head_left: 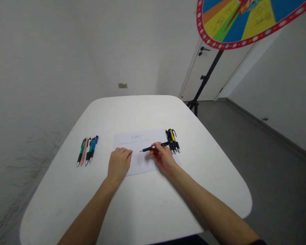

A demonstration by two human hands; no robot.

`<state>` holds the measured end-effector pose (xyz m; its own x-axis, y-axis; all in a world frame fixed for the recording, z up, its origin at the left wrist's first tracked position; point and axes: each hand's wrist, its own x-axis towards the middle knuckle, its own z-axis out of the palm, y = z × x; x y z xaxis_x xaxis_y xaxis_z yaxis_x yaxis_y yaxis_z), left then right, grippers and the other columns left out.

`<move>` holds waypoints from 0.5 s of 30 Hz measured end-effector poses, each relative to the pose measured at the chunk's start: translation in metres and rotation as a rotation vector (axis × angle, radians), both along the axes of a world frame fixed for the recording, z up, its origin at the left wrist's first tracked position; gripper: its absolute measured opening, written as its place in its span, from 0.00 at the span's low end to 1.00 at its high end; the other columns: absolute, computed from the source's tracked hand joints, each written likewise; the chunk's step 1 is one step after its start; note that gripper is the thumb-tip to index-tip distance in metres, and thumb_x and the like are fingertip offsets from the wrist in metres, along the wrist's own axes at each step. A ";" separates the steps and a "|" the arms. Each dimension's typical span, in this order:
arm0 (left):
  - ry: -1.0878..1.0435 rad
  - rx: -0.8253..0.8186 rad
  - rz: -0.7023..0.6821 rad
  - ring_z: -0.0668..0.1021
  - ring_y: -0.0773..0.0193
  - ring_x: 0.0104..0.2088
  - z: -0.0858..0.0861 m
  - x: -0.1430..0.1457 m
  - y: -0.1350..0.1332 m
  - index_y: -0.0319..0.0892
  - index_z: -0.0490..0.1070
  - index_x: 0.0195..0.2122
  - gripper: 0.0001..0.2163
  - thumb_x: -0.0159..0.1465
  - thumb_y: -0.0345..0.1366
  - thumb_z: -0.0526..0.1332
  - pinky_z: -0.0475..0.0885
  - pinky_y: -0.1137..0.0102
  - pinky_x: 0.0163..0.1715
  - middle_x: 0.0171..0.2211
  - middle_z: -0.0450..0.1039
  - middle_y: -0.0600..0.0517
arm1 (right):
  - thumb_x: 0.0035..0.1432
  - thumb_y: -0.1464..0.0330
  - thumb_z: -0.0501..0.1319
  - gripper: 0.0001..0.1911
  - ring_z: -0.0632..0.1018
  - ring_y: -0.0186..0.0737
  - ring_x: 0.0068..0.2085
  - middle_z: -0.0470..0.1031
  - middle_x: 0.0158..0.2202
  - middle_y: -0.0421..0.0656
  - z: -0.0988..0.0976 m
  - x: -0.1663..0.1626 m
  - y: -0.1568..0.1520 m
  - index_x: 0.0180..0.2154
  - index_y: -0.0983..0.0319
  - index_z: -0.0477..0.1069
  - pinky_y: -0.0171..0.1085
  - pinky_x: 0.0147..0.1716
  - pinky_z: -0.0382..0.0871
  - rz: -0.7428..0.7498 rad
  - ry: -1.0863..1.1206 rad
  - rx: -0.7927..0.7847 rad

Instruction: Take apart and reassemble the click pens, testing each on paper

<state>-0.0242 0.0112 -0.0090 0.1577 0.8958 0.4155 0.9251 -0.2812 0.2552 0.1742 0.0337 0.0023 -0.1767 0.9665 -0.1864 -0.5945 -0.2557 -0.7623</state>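
Note:
A sheet of white paper (142, 160) lies in the middle of the white table (142, 211). My right hand (162, 157) holds a black pen (153, 148) over the paper, its tip pointing left. My left hand (119, 163) rests on the paper's left edge with fingers curled, holding nothing. Just right of the paper lies a small group of black and yellow pens (172, 140). At the table's left lie several pens (88, 150) in green, pink and blue.
A colourful prize wheel (244, 20) stands on a black tripod stand (205, 80) beyond the table's far right corner. A white door (193, 78) is behind it. White walls rise on the left and behind; grey floor lies at right.

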 end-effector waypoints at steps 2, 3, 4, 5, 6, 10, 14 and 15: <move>-0.019 -0.010 -0.005 0.75 0.53 0.38 0.001 0.001 -0.001 0.42 0.76 0.35 0.07 0.62 0.31 0.58 0.68 0.60 0.38 0.34 0.78 0.47 | 0.46 0.58 0.72 0.16 0.75 0.33 0.22 0.76 0.20 0.41 0.001 0.000 0.000 0.29 0.63 0.72 0.30 0.21 0.71 0.001 -0.002 -0.002; -0.054 -0.013 -0.009 0.75 0.53 0.38 0.003 0.001 -0.001 0.42 0.77 0.34 0.07 0.62 0.31 0.58 0.68 0.59 0.38 0.34 0.78 0.47 | 0.46 0.58 0.72 0.17 0.75 0.33 0.22 0.76 0.20 0.41 0.001 0.000 -0.001 0.29 0.63 0.72 0.30 0.21 0.71 0.002 0.001 -0.003; -0.112 -0.016 -0.016 0.75 0.54 0.38 0.005 0.002 -0.001 0.42 0.77 0.34 0.07 0.61 0.31 0.58 0.69 0.59 0.40 0.34 0.79 0.47 | 0.45 0.58 0.72 0.17 0.75 0.32 0.22 0.76 0.20 0.41 0.002 0.000 -0.001 0.29 0.63 0.72 0.29 0.21 0.71 0.002 0.005 -0.004; -0.190 -0.022 -0.025 0.76 0.54 0.38 0.007 0.003 -0.002 0.42 0.77 0.33 0.07 0.61 0.32 0.58 0.69 0.60 0.41 0.34 0.79 0.47 | 0.44 0.57 0.73 0.18 0.75 0.32 0.22 0.76 0.20 0.41 0.002 0.000 -0.001 0.29 0.63 0.72 0.29 0.21 0.71 0.001 0.007 -0.005; -0.285 -0.032 -0.032 0.76 0.56 0.38 0.009 0.004 -0.002 0.43 0.77 0.33 0.07 0.61 0.33 0.58 0.70 0.61 0.42 0.34 0.79 0.48 | 0.44 0.57 0.73 0.18 0.75 0.32 0.22 0.76 0.20 0.41 0.002 0.000 -0.001 0.29 0.63 0.72 0.28 0.21 0.71 0.000 0.009 -0.005; -0.715 -0.157 0.023 0.78 0.60 0.35 0.016 0.010 -0.002 0.43 0.78 0.33 0.09 0.57 0.40 0.62 0.72 0.66 0.40 0.33 0.80 0.50 | 0.44 0.57 0.73 0.19 0.75 0.32 0.22 0.75 0.20 0.40 0.000 0.000 0.000 0.29 0.63 0.72 0.29 0.21 0.71 -0.003 -0.003 0.001; -0.940 -0.257 0.058 0.78 0.61 0.32 0.015 0.014 -0.001 0.42 0.78 0.32 0.11 0.53 0.43 0.65 0.73 0.67 0.36 0.30 0.80 0.50 | 0.44 0.57 0.73 0.19 0.75 0.32 0.22 0.75 0.20 0.40 0.000 -0.001 0.000 0.29 0.63 0.72 0.30 0.22 0.72 -0.003 -0.014 0.008; -0.957 -0.256 0.050 0.78 0.61 0.32 0.014 0.014 -0.001 0.41 0.78 0.32 0.11 0.53 0.43 0.65 0.73 0.67 0.36 0.30 0.80 0.50 | 0.44 0.57 0.73 0.19 0.75 0.32 0.22 0.75 0.20 0.40 0.000 -0.001 0.000 0.29 0.63 0.72 0.30 0.22 0.72 -0.001 -0.016 0.008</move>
